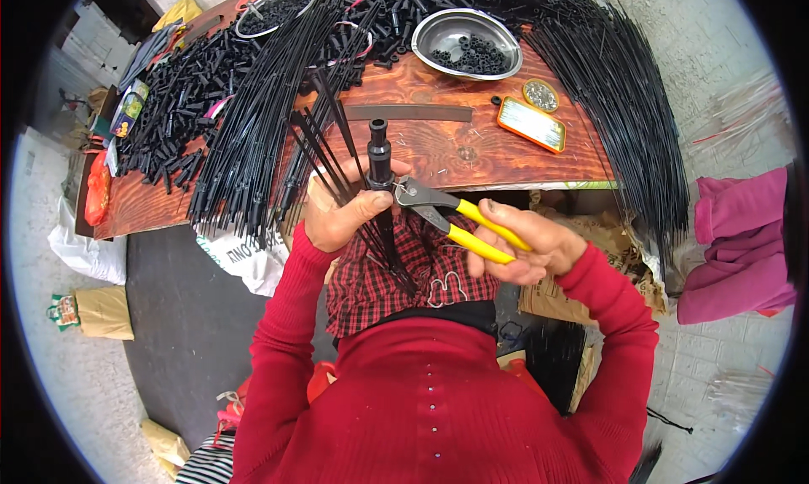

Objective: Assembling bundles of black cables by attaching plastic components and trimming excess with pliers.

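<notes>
Pinching upright stepped black plastic tube (379, 151) in left hand (335, 213) by near edge of red-brown wooden table (438, 160), gripping yellow-handled metal pincers (434, 198) in right hand (535, 244), apparently twisting or trimming silvery wire (400, 183), likely needing steady squeeze next.

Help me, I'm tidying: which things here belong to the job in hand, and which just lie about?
Likely job things:
yellow-handled pliers, in the right hand
black tubular piece, thin black rods, in the left hand
metal bowl of black rings

Apparently lying about:
red plastic bag
white bag
purple cloth
brown package
</notes>
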A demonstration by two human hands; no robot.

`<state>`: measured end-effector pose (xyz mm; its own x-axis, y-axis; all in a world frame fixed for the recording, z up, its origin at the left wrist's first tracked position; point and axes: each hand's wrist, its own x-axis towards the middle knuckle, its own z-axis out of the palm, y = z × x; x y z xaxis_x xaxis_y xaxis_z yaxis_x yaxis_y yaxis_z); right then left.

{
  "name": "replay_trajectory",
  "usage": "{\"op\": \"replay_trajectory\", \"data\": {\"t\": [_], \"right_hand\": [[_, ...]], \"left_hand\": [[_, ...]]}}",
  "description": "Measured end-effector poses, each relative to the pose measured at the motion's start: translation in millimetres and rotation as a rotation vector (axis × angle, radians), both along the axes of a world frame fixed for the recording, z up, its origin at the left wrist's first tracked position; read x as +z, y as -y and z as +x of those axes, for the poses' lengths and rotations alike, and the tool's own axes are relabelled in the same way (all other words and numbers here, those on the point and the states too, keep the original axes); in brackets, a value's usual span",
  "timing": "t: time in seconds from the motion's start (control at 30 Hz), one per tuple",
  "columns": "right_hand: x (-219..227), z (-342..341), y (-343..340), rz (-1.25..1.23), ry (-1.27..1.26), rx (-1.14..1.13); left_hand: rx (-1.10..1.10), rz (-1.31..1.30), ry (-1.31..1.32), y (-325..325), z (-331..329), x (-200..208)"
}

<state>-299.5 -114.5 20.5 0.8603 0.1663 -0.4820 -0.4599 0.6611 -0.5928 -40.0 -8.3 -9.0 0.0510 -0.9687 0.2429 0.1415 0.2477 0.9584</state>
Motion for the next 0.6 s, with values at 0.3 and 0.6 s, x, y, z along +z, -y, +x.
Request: {"op": "replay_trajectory", "data": {"t": [0.3, 0.6], "right_hand": [[33, 16, -24, -2.118, 0.174, -0.276], [37, 12, 2, -0.617, 0.014, -0.008]], "left_hand": [[0.066, -0.055, -0.05, 8, 1, -8], [0.041, 0.001, -0.041, 3, 7, -3]]}}
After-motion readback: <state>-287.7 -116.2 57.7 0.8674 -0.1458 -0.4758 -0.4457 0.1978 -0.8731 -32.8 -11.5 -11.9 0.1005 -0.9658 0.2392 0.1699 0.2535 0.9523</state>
